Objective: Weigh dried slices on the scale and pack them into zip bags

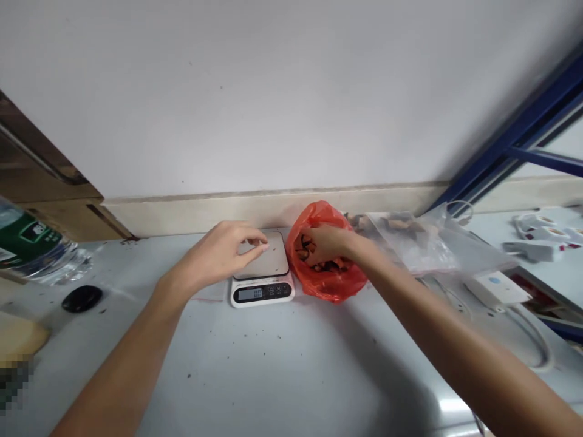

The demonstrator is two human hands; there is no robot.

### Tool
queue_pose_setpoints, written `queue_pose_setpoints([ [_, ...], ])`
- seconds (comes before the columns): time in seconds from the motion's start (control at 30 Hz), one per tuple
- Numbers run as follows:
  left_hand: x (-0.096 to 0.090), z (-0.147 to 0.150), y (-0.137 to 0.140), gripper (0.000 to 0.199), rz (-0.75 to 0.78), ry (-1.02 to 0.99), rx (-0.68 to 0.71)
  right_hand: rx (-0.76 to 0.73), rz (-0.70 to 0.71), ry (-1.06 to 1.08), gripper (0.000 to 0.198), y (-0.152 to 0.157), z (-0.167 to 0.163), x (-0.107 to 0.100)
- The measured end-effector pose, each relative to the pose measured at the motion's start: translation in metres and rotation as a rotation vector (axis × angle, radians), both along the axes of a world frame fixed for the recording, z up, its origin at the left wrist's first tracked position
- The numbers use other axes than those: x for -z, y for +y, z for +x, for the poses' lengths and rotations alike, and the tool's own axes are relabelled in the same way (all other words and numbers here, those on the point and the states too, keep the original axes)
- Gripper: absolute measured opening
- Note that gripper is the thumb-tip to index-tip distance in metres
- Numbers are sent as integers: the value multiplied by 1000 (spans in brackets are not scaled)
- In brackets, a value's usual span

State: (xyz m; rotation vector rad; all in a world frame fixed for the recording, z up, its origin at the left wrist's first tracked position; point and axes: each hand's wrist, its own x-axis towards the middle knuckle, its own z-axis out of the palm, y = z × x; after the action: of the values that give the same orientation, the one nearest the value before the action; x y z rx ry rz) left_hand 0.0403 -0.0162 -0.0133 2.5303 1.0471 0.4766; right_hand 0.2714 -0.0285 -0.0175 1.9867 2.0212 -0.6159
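My left hand [223,252] hovers over the plate of a white kitchen scale [263,294], palm down. Its fingers are curved, with a small gap between thumb and fingertips, and nothing shows in them. The scale's display [250,294] reads 0.0, and dark specks lie on its plate. Right beside the scale stands an open red plastic bag [334,288] holding dried brown-orange pieces [334,265]. My right hand [325,243] reaches into this bag from the right. Its fingers are down among the pieces and partly hidden, so their grip cannot be made out.
Clear plastic bags [423,243], one with brown pieces, lie right of the red bag. A white box with a cable [496,288] and a power strip [542,233] are farther right. At left are a water bottle [34,243] and a black oval object [82,298]. A wall rises behind.
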Motion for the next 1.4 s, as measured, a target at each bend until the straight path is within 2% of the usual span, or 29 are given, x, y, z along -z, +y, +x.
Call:
queue_pose_setpoints([
  [0.17, -4, -21, 5, 35, -108, 146, -69, 12, -119, -52, 8, 6, -17, -3],
  [0.27, -7, -33, 9, 38, -166, 221, -100, 9, -60, -47, 10, 3, -18, -3],
  [0.47, -14, -40, 12, 42, -191, 249, -158, 9, 39, 97, 18, 0, -17, 1],
  [0.57, -16, -40, 11, 42, -188, 247, -152, 4, 55, 69, 15, 1, -13, 2],
  [0.67, -15, -43, 11, 43, -192, 244, -152, -4, 76, 29, 21, 3, -5, 0],
  [0.77, -15, -46, 12, 45, -202, 258, -156, -11, 67, 15, 30, 4, 4, -9],
  [0.87, -16, -49, 13, 46, -212, 274, -152, -43, 50, 18, 28, -1, 16, -26],
  [1.0, -19, -52, 13, 51, -271, 324, -163, -131, 151, 124, 25, -14, 24, -54],
  [1.1, -20, -56, 14, 56, -341, 402, -161, -159, 272, 253, 32, -17, 9, -63],
  [1.17, -20, -59, 16, 58, -378, 448, -151, -160, 325, 304, 32, -14, -11, -61],
  [1.3, -19, -62, 17, 63, -413, 521, -187, -108, 248, 315, 29, 0, -57, -41],
  [1.4, -18, -63, 17, 65, -413, 542, -216, -80, 150, 293, 29, 9, -78, -22],
])
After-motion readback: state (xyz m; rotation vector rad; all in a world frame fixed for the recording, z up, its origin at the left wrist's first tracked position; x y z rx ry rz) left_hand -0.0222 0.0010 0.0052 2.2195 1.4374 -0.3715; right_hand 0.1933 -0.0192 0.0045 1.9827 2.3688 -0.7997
